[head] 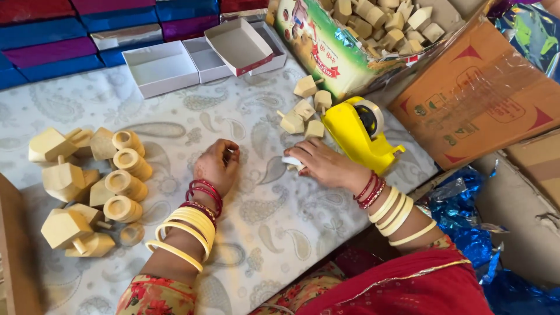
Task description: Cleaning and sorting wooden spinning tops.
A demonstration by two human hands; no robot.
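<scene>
My left hand [217, 164] rests on the patterned cloth [262, 216], fingers curled into a loose fist with nothing visible in it. My right hand [324, 163] lies a little to its right, fingers closed over a small white piece [291, 162] on the cloth. Just beyond my right hand stands a yellow tape dispenser [357, 135]. A few pale wooden spinning tops [303, 108] lie behind it. Both wrists wear cream and red bangles.
A pile of wooden tops and round wooden cups [125, 184] sits at the left. Open white boxes [162, 67] and coloured boxes [52, 41] line the back. A carton full of wooden tops [379, 23] and flat cardboard [484, 93] lie at the right.
</scene>
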